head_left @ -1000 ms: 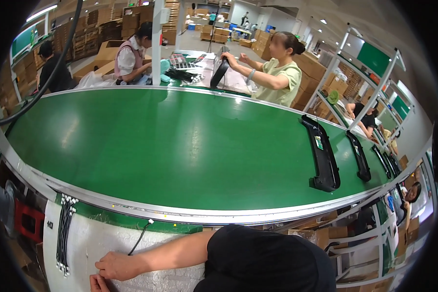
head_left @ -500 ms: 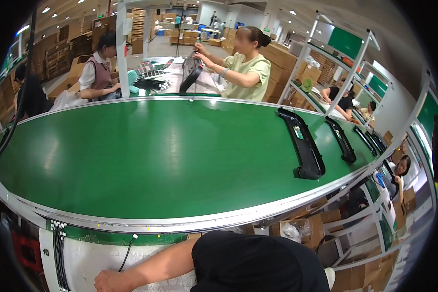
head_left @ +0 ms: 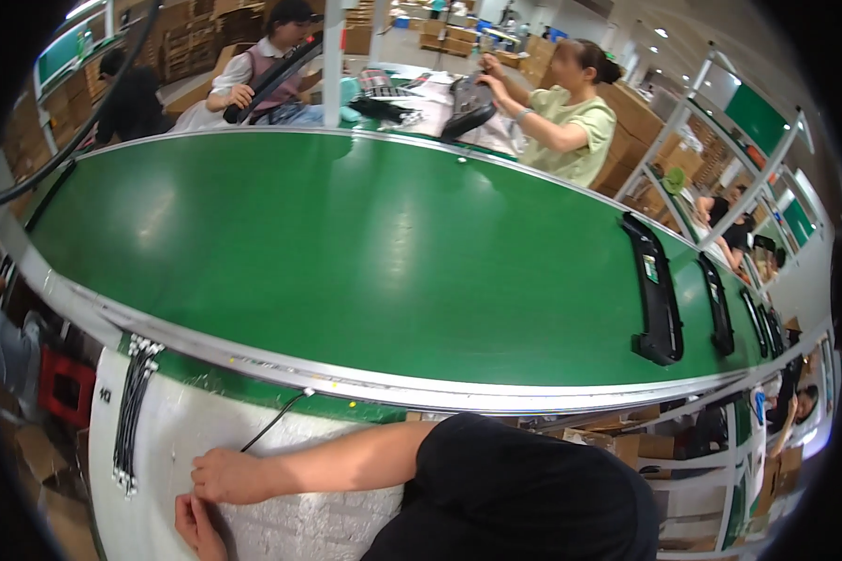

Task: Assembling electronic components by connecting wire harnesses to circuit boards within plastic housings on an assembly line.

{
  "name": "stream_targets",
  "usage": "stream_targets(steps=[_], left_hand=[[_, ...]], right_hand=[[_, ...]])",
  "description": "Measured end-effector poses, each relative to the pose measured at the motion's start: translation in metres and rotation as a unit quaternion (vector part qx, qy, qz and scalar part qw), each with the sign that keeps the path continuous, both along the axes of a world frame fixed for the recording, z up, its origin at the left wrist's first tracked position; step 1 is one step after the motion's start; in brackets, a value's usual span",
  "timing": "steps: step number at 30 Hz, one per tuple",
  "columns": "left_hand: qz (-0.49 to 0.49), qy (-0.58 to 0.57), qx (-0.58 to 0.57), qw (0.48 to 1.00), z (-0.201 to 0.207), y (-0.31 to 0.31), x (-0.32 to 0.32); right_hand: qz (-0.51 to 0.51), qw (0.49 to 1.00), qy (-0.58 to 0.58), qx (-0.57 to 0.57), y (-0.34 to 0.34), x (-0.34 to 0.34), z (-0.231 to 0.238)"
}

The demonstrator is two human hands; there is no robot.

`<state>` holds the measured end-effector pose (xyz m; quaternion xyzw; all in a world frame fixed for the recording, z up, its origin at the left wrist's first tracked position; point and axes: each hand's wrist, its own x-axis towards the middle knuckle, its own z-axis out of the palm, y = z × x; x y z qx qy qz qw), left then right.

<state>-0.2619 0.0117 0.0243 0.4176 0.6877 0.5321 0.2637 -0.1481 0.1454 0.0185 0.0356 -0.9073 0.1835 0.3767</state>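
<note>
Green belt [head_left: 346, 262]: it fills the middle of our view, which has swung since half a second ago, so everything on it sits further right.
White worktop [head_left: 178, 411]: one, on our side of the belt; our black sleeve [head_left: 524, 496] and right forearm hide much of it.
Co-workers across: two near ones. The person in a pink vest [head_left: 264, 64] now raises one long black piece [head_left: 276, 82], not seen raised before; the person in a yellow-green top [head_left: 580, 136] handles one dark part [head_left: 468, 107], as earlier.
White post [head_left: 333, 65]: one, standing between those two.
Black housings [head_left: 657, 294]: two well apart on the belt's right; more crowd its far end, too bunched for us to count.
Cable bundle [head_left: 133, 411]: one, black with white ends, left of our hands.
Right hand [head_left: 225, 475]: fingers curled; we cannot tell what they grip.
Left hand [head_left: 196, 525]: back in view just below the right, fingers bent; its grip is unclear.
Single black cable [head_left: 273, 423]: one, running from its white connector [head_left: 309, 393] at the green edge down behind our right hand.
</note>
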Motion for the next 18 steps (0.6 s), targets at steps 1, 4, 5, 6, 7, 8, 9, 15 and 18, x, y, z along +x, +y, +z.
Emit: stream_targets(steps=[1,4,5,6,7,8,9,15,18], left_hand=[[-0.002,-0.001,0.005,1.0,-0.001,0.0,-0.001],[0.025,-0.011,-0.017,0.999,-0.008,-0.01,-0.004],[0.039,0.02,-0.02,0.999,-0.005,-0.01,-0.005],[0.039,0.025,-0.02,0.999,-0.002,-0.009,-0.003],[0.039,0.028,-0.02,0.999,0.002,-0.009,0.0],[0.056,0.027,-0.022,0.998,0.003,-0.009,0.0],[0.057,0.02,-0.025,0.998,0.004,-0.01,0.0],[0.045,0.025,-0.03,0.998,0.019,-0.004,0.013],[0.029,0.012,0.033,0.999,-0.027,-0.026,-0.023]], right_hand=[[-0.004,0.999,-0.029,-0.017,0.001,-0.003,-0.002],[0.016,0.996,-0.087,-0.018,-0.004,0.0,-0.004],[0.029,0.996,-0.081,-0.019,-0.004,-0.005,-0.004],[0.024,0.995,-0.09,-0.03,-0.004,-0.003,-0.003],[0.02,0.994,-0.1,-0.042,-0.006,0.0,-0.001],[0.037,0.993,-0.102,-0.042,-0.007,0.0,0.001],[0.025,0.993,-0.109,-0.047,-0.009,-0.001,0.002],[0.01,0.99,-0.133,-0.048,-0.006,0.009,0.005],[0.022,0.993,-0.114,0.018,-0.013,-0.001,0.009]])
